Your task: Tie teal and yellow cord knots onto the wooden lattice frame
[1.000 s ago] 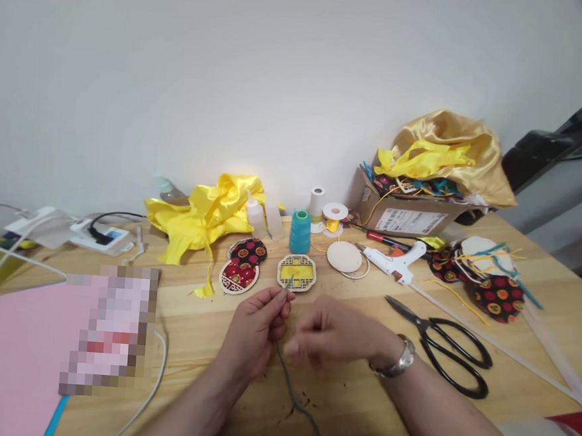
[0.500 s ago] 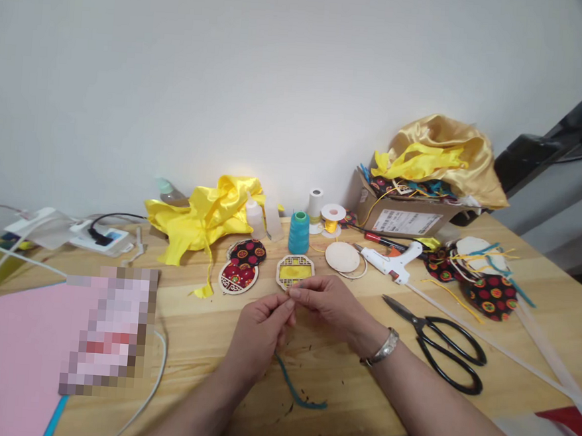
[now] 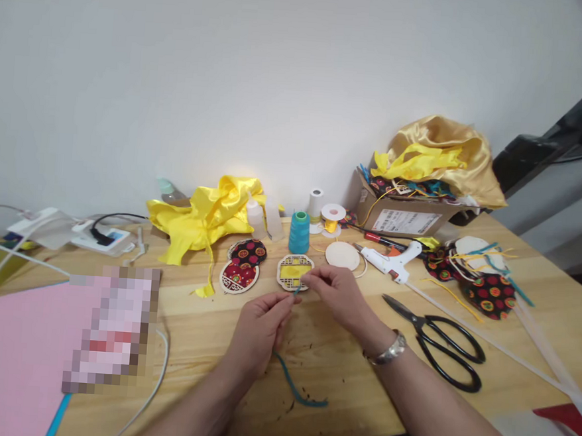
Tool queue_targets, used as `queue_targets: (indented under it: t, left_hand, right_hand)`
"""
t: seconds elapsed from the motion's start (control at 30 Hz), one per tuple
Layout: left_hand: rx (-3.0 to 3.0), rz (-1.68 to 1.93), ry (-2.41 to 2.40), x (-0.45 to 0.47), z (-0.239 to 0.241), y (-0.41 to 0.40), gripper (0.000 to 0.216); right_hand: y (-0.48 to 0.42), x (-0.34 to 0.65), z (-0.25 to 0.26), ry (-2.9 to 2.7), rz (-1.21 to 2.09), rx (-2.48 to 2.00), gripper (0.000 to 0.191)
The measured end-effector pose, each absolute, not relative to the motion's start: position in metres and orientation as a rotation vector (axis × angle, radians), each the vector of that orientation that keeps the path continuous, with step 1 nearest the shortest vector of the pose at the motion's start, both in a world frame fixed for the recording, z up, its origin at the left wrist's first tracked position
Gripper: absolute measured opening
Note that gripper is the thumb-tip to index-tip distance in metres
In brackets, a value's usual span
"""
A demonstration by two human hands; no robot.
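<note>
My left hand [image 3: 259, 329] is closed in a pinch on a teal cord [image 3: 295, 390], whose free end trails over the wooden table [image 3: 339, 381] toward me. My right hand [image 3: 335, 293] pinches the cord's short upper end just above the left fingers. A silver watch sits on the right wrist. Directly behind both hands lies a small wooden lattice frame with yellow fabric inside [image 3: 294, 271]. Two round pieces in red and black patterned fabric [image 3: 242, 266] lie to its left.
Black scissors [image 3: 444, 351] and a white glue gun [image 3: 390, 261] lie to the right. A teal thread spool [image 3: 298, 232], yellow satin [image 3: 206, 215], a cardboard box of scraps [image 3: 405, 213] and a wooden disc [image 3: 342, 255] stand behind. Pink sheet [image 3: 12, 351] and cables lie at left.
My right hand moved up from the table near the left hand and took the cord's upper end. The cord's tail shifted and curled on the table.
</note>
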State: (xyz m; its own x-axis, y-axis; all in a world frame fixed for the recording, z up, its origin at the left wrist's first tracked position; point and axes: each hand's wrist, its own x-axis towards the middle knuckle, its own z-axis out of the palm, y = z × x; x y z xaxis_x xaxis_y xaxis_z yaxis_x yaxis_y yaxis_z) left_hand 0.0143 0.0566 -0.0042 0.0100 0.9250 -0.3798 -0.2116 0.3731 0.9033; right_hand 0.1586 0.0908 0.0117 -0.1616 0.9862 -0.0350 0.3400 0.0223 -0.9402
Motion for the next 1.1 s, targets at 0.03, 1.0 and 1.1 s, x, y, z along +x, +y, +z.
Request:
queue_targets:
  t: [0.03,1.0,1.1]
  left_hand:
    - [0.751,1.042,1.24,0.014,-0.005,0.057,0.026]
    - [0.715,1.095,1.213,0.009,-0.009,0.059,0.026]
    - [0.707,1.089,1.22,0.009,-0.009,0.059,0.026]
  right_hand:
    - [0.089,0.164,0.019,-1.647,1.05,-1.427,0.021]
    - [-0.001,0.306,-0.011,-2.003,0.325,-2.285,0.027]
    - [0.008,0.281,0.009,-1.932,0.739,-1.957,0.022]
